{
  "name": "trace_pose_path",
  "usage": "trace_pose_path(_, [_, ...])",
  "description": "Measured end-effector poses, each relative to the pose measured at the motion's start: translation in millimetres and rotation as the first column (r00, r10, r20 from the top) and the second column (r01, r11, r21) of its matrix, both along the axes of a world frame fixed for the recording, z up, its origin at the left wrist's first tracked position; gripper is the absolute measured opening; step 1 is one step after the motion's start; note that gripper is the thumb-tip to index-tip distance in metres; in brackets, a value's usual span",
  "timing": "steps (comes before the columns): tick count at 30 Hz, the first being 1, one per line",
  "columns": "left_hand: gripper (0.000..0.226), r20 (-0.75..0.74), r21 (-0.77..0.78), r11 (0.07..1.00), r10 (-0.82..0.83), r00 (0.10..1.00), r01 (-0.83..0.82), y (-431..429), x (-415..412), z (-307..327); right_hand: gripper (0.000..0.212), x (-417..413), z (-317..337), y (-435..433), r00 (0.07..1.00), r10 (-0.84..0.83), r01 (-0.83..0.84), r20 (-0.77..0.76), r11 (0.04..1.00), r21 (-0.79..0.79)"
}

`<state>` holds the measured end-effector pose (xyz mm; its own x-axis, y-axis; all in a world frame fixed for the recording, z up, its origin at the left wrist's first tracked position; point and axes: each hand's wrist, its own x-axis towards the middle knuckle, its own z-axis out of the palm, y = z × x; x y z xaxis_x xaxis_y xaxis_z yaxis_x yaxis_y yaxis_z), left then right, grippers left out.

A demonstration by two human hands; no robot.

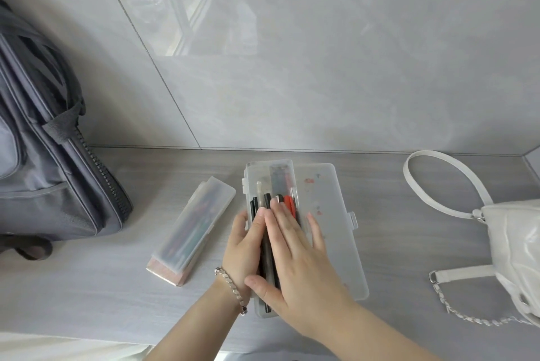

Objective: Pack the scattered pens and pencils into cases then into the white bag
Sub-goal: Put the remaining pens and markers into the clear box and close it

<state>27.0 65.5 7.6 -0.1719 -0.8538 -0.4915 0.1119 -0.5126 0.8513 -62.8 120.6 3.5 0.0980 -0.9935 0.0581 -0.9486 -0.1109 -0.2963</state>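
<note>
**Operator:** Head view. Reading any brand or label?

**Technician:** Seeing only faint red and grey marks on the lid of the open clear case, too blurred for reading.

**Operator:** Lying where, and pointing which way?

**Technician:** Lying flat at the middle of the table, between the closed case and the white bag. Running lengthwise from the near edge toward the wall, with the far end leaning slightly left. Showing the lid folded out flat to the right. Holding the pens parallel to that long axis, black ones beside a red one, ends pointing at the wall.

**Operator:** Gripping how?

**Technician:** Pressing down on the pens with the right hand, fingers straight and spread, closing round nothing. Resting the left hand, with a bracelet at the wrist, along the left wall of the open clear case, fingers reaching forward. Being partly covered by the right hand, so not showing whether clamping that wall or merely touching it.

**Operator:** Lying around it?

**Technician:** Finding the closed case lying diagonally, far end to the right, near end sitting on a pink-edged block. Finding the white bag at the right edge, well apart from both cases, with its strap looping toward the wall and its chain trailing along the table. Finding a grey backpack at the left.
</note>
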Motion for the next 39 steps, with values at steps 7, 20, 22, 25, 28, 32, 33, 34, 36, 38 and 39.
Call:
trace_pose_path(7, [0.025,0.146,-0.06,0.998,-0.002,0.989,0.011,0,-1,6,0.064,-21,16,-20,0.872,-0.086,0.138,0.483,0.988,-0.073])
trace_pose_path(20, [0.029,0.206,0.008,0.999,-0.034,0.978,0.033,3,0,6,0.057,-30,14,-63,0.966,-0.026,0.031,0.256,0.999,-0.016])
trace_pose_path(22, [0.027,0.196,0.012,0.999,-0.035,0.98,0.034,1,2,5,0.057,-36,14,-57,0.938,-0.111,0.153,0.329,0.983,-0.104])
trace_pose_path(25, [0.035,0.185,0.049,0.998,-0.043,0.982,0.034,1,5,3,0.057,-60,8,-44,0.803,-0.422,0.481,0.42,0.876,-0.04])
trace_pose_path(28, [0.049,0.159,0.076,0.997,-0.033,0.987,0.021,-2,6,3,0.061,-88,2,-31,0.409,-0.736,0.461,0.539,0.677,0.574])
trace_pose_path(32, [0.064,0.144,0.119,0.992,-0.051,0.988,0.034,-4,5,1,0.053,-97,2,-17,-0.018,-0.706,0.223,0.708,0.688,0.691])
trace_pose_path(33, [0.076,0.142,0.105,0.994,-0.053,0.988,0.038,-4,5,0,0.051,-95,5,-14,-0.073,-0.646,0.193,0.76,0.738,0.647])
trace_pose_path(34, [0.089,0.131,0.101,0.994,-0.057,0.99,0.043,-5,5,-2,0.05,-91,9,-12,-0.095,-0.59,0.162,0.802,0.785,0.597])
trace_pose_path(36, [0.088,0.087,0.102,0.99,-0.109,0.99,0.1,-7,5,-2,0.035,-75,17,-7,0.04,-0.499,0.126,0.865,0.862,0.491])
trace_pose_path(38, [0.069,-0.018,0.089,0.974,-0.209,0.978,0.21,-7,2,3,0.036,-57,19,-5,0.32,-0.466,0.124,0.825,0.884,0.451])
trace_pose_path(39, [0.065,-0.065,0.057,0.965,-0.254,0.965,0.258,-7,1,3,0.054,-48,17,-5,0.41,-0.448,0.118,0.794,0.89,0.441])
